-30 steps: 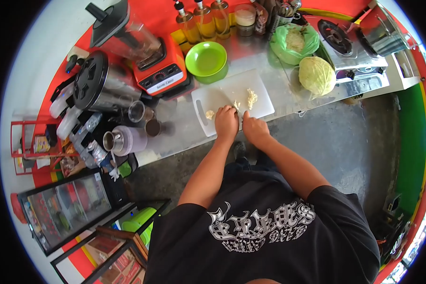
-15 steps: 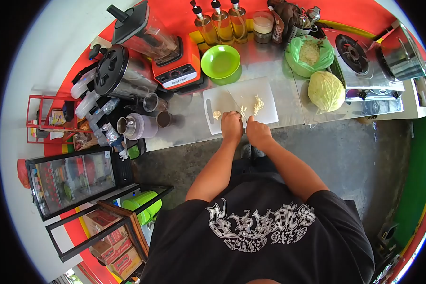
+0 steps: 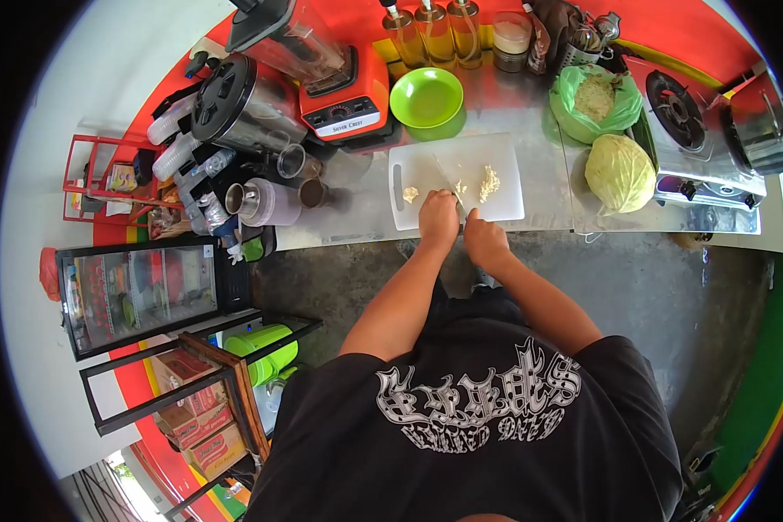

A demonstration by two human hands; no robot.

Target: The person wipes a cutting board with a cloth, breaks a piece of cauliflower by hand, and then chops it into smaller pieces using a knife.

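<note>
A white cutting board lies on the metal counter. My right hand is closed at its near edge around a knife, whose thin blade reaches up and left over the board. My left hand is curled beside the blade, fingers pressed together; what is under them is hidden. Finely chopped pale bits, like garlic, form a pile to the right of the blade. A few more bits lie close to the blade, and a small pale clump sits at the left by the board's handle slot.
Behind the board stands a green bowl, with a red blender to its left. A cabbage and a green bag of shredded food are on the right, near a gas stove. A steel flask stands left.
The view has shifted, so the counter sits further right and slightly higher or lower in places. Both hands stay at the board's near edge, with the knife between them.
</note>
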